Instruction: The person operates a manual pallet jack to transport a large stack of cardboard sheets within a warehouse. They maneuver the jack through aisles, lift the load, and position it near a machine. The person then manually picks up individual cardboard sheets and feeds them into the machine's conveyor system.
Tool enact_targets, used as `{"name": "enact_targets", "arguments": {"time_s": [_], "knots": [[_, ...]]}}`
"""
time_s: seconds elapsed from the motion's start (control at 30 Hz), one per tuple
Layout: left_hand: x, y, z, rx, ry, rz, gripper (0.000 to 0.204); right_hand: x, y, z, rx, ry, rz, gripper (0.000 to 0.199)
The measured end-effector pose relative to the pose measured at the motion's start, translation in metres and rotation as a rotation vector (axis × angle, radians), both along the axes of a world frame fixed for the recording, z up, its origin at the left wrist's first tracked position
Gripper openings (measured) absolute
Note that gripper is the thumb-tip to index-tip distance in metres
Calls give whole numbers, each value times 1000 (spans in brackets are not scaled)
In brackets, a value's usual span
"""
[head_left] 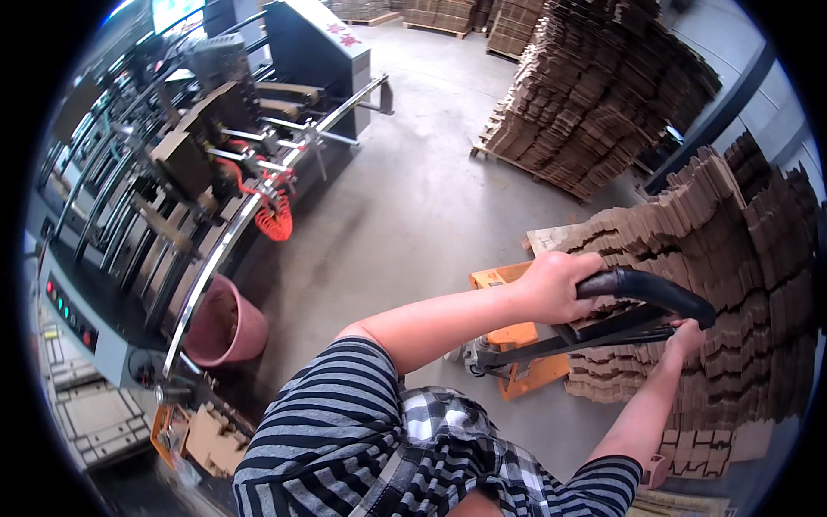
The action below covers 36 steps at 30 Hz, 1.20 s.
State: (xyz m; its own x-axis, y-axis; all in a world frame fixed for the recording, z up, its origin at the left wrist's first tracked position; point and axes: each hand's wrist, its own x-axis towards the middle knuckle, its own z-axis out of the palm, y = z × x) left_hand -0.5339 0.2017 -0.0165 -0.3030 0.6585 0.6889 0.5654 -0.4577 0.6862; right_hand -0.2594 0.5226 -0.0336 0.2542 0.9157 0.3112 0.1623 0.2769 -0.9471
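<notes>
The looped black handle of an orange pallet jack (534, 372) is between my two hands. My left hand (562, 286) is closed on the left end of the handle (652, 287), with the fingers partly hidden. Lower on the far right side of the loop, my right hand (687, 338) grips it too. From the handle a dark bar slopes down left to the jack's orange base. Tall layers of brown cardboard sheets (655, 250) stand on a wooden pallet right beside the jack. The jack's forks are out of sight.
A large machine (198, 164) with rails and a coiled red hose (274, 217) fills the left side. By its edge stands a pink bin (228, 332). Another high cardboard stack (594, 95) rests on a pallet ahead. Concrete floor (405, 189) runs between.
</notes>
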Motion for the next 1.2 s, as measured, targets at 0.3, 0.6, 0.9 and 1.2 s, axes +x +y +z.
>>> {"name": "enact_targets", "arguments": {"time_s": [0.3,0.6,0.9,1.2], "knots": [[-110,77,8,-129,-80,-82,22,-68,24,-9,181,149,-19,22],[-192,135,14,-242,-72,-165,19,-165,34,25,140,24,-226,7],[-267,199,27,-210,10,-286,21,-212,81,21,164,174,-179,8],[-363,355,23,-251,-250,-328,12,-272,54,16,242,133,-347,12]]}}
